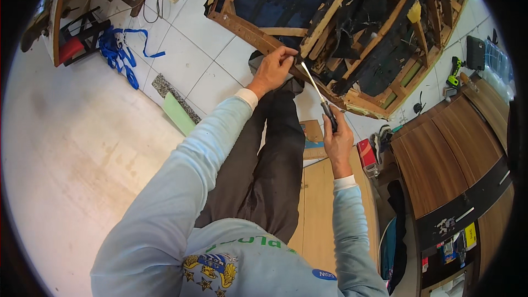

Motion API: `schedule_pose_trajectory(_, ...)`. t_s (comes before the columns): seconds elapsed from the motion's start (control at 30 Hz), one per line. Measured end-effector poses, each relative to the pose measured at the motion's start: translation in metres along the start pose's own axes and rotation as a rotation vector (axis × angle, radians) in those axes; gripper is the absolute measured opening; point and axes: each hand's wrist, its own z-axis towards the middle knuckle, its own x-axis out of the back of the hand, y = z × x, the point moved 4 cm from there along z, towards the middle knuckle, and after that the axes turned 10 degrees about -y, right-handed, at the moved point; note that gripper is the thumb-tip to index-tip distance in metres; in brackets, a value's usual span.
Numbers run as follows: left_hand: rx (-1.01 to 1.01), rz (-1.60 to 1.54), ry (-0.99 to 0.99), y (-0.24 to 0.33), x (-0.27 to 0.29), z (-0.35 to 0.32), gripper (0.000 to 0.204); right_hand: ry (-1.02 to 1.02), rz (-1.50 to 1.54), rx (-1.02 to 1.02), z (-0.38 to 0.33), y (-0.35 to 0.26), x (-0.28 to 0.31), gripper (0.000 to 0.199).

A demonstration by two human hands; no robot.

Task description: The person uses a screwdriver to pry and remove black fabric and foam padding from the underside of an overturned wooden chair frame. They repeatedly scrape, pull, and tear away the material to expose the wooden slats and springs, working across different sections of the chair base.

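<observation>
The right hand (336, 142) is closed around the dark handle of a screwdriver (318, 92). Its thin shaft runs up and to the left from that hand, and its tip meets the lower rail of the stripped wooden sofa frame (258, 36), just beside the left hand (273, 69). That hand is closed in a pinch on the rail's edge at the tip; what lies between the fingers is too small to tell. So the tool's long axis joins the two hands, with the left hand at the working end and the right hand nearer the body.

A red box (367, 155) lies on the floor right of the right hand. A flat cardboard piece with a blue patch (312, 135) lies between the legs and that hand. Blue strap (118, 49) lies coiled far left. A green drill (454, 72) sits far right.
</observation>
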Motion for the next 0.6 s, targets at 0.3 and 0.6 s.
schedule_pose_trajectory(0.3, -0.042, -0.044, -0.005, 0.004, 0.003, -0.002, 0.026, 0.081, -0.158, 0.049, 0.015, -0.011, -0.011, 0.033)
schedule_pose_trajectory(0.6, -0.165, -0.112, 0.068, -0.003, 0.003, -0.006, 0.036, 0.148, -0.448, 0.149, 0.022, -0.025, -0.014, 0.032)
